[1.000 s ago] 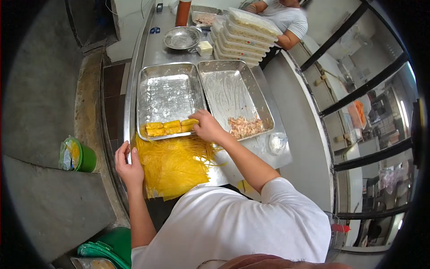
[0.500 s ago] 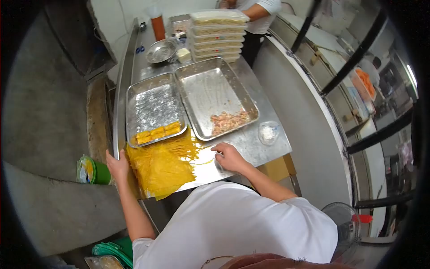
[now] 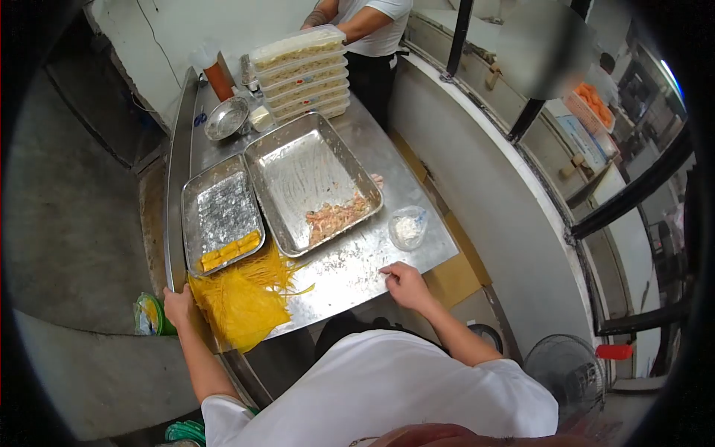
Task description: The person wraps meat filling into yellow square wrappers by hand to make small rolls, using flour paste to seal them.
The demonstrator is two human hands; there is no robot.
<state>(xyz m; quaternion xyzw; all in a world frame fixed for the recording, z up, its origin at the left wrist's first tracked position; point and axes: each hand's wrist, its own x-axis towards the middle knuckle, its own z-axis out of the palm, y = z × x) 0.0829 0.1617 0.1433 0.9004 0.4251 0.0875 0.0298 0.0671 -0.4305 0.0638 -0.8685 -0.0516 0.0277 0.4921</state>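
Observation:
My left hand [image 3: 179,307] is closed around the raised left rim of the steel table [image 3: 350,272], beside a stack of thin yellow sheets [image 3: 242,305] with shredded, stringy edges. My right hand [image 3: 407,286] hovers at the table's front edge, fingers loosely bent and apart, holding nothing. Beyond the sheets, a smaller steel tray [image 3: 223,205] holds a row of yellow rolls [image 3: 231,251]. A larger tray [image 3: 294,160] leans partly against it, with a pinkish chopped filling [image 3: 335,218] at its near end. A clear bag or bowl of white powder [image 3: 408,228] sits near the right edge.
Stacked lidded plastic containers [image 3: 305,74] stand at the back, beside a metal bowl [image 3: 226,118] and an orange-filled bottle [image 3: 217,78]. Another person [image 3: 372,30] stands behind them. A green bucket [image 3: 154,314] is left of the table; a fan [image 3: 564,376] stands at right.
My view has turned and shifted, so the table appears lower and further left. My left hand has closed on the rim. My right hand has moved rightward along the table's front, away from the yellow sheets.

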